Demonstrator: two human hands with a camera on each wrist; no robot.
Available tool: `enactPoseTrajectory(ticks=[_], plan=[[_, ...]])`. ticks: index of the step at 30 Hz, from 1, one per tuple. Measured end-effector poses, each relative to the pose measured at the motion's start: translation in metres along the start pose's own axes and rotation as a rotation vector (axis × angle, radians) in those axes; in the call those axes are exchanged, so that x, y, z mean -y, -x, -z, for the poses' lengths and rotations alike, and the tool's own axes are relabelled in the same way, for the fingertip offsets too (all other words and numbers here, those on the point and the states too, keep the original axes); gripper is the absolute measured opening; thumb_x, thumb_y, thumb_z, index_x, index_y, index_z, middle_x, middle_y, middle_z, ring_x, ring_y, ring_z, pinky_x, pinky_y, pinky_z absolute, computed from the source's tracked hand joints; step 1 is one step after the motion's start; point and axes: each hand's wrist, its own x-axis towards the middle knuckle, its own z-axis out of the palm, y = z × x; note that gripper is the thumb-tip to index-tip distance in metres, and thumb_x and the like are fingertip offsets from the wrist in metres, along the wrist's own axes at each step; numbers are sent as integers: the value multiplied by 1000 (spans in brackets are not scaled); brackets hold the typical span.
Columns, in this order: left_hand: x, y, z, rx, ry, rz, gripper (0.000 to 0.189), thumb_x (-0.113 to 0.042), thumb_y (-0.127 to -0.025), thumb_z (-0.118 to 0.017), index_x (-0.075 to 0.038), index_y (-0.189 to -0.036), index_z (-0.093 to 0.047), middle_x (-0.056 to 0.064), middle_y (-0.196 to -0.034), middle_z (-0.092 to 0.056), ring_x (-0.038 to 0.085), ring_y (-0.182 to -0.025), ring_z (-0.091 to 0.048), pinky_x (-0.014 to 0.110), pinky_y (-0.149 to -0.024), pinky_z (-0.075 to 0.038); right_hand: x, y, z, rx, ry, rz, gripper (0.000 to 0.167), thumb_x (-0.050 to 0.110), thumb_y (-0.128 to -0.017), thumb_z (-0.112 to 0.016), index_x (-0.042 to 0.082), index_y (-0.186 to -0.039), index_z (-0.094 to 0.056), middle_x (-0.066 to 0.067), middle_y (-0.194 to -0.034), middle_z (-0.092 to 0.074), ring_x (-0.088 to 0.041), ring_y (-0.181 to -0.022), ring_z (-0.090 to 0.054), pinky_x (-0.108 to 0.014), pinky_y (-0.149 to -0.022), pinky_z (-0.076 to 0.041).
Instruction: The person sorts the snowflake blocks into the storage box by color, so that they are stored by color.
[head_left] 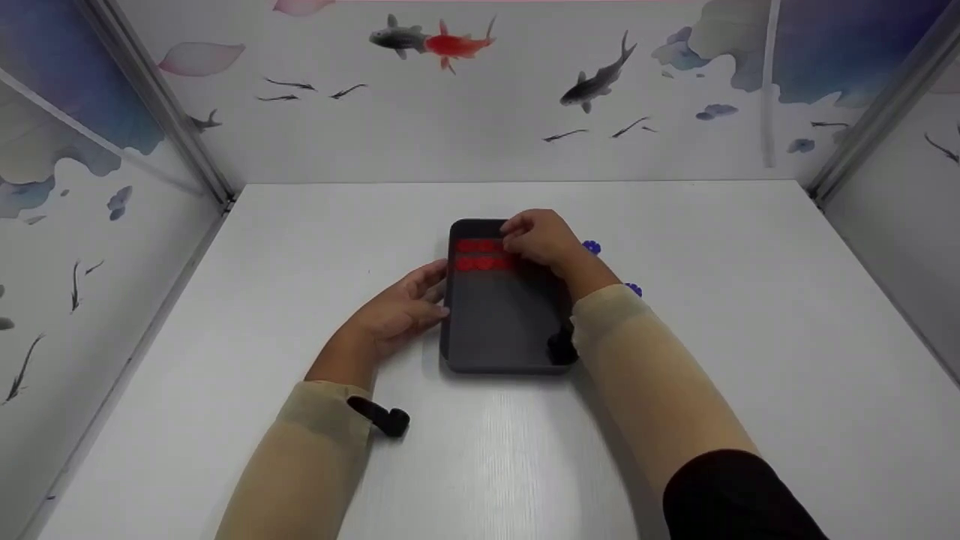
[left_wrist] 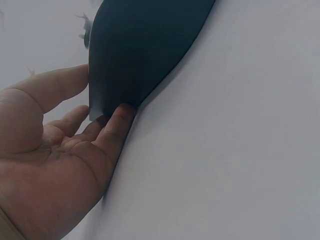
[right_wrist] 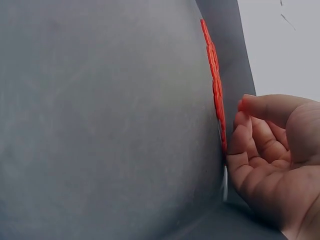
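A dark grey rectangular tray (head_left: pixel 510 322) stands on the white table. Two rows of red flower-shaped pieces (head_left: pixel 480 263) lie across its far end. My left hand (head_left: pixel 405 311) touches the tray's left outer wall, its thumb and fingers spread along the side. In the left wrist view, the fingertips (left_wrist: pixel 122 112) meet the wall low down, near the table. Over the tray's far right part, my right hand (head_left: pixel 544 240) has curled fingers. Between its thumb and forefinger shows a bit of red (right_wrist: pixel 241 105), seemingly a small red piece pinched there; the fingers mostly hide it.
Blue flower-shaped pieces (head_left: pixel 592 247) lie on the table to the right of the tray, partly behind the right forearm. White panels (head_left: pixel 487 112) printed with fish stand at the back and sides. A black wrist camera (head_left: pixel 394 422) sticks out from the left sleeve.
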Motion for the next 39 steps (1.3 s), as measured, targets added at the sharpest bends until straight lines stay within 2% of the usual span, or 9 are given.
enactPoseTrajectory(ticks=[5, 10, 15, 17, 20, 26, 28, 35, 39], plan=[[-1, 0, -1, -5, 0, -2, 91, 15, -91, -66, -21, -168, -34, -6, -176, -32, 17, -165, -29, 41, -128, -40, 2, 1, 4, 9, -116, 24, 29, 13, -98, -73, 9, -127, -73, -7, -115, -74, -19, -99, -67, -34, -90, -59], [-1, 0, -1, -6, -1, -6, 91, 14, -91, -67, -21, -168, -34, -5, -176, -32, 18, -165, -30, 42, -128, -39, 14, 12, 19, 4, -267, 39, 28, 18, -101, -72, 11, -129, -71, -7, -117, -72, -22, -103, -68, -48, -103, -57], [-1, -1, -1, -1, -5, -9, 90, 14, -91, -67, -20, -168, -35, -5, -176, -33, 17, -165, -30, 41, -128, -39, 20, 27, 45, -56, -371, 52, 24, 22, -101, -74, 14, -123, -72, -5, -114, -71, -26, -104, -68, -41, -96, -60], [-2, -1, -1, 0, -9, -10, 90, 14, -91, -67, -20, -168, -35, -5, -176, -33, 17, -164, -31, 41, -128, -39, 18, 32, 56, -85, -367, 53, 23, 24, -102, -73, 15, -123, -73, -4, -114, -71, -27, -105, -68, -36, -93, -61], [-3, -1, 0, 1, -6, -10, 91, 15, -91, -67, -20, -168, -34, -5, -176, -33, 16, -164, -31, 41, -127, -40, 8, 36, 70, -113, -360, 48, 21, 24, -103, -71, 15, -122, -73, -4, -113, -71, -26, -104, -68, -35, -93, -61], [0, -1, 0, 5, 7, -11, 92, 16, -91, -65, -19, -169, -32, -4, -177, -31, 16, -164, -31, 41, -128, -39, -15, 38, 92, -132, -304, -15, 24, 26, -103, -71, 15, -125, -71, -1, -113, -69, -16, -98, -66, -29, -88, -60], [0, -1, 0, 6, 7, -13, 92, 16, -91, -65, -19, -169, -32, -4, -177, -31, 16, -164, -31, 42, -128, -39, -22, 37, 97, -133, -281, -38, 26, 27, -103, -72, 16, -126, -70, 0, -116, -69, -17, -101, -67, -32, -92, -60], [-1, 0, -2, -3, -5, -10, 90, 15, -91, -66, -20, -168, -35, -4, -176, -33, 17, -164, -32, 41, -127, -39, -41, 29, 108, -137, -195, -142, 35, 30, -103, -72, 16, -135, -67, -6, -135, -67, -30, -126, -63, -40, -110, -55], [-2, 0, -2, -4, 7, -11, 89, 16, -91, -66, -19, -167, -36, -3, -176, -33, 16, -164, -33, 41, -127, -40, -50, 25, 112, -134, -130, -199, 43, 27, -103, -72, 13, -142, -63, -7, -139, -65, -27, -125, -62, -40, -111, -54]])
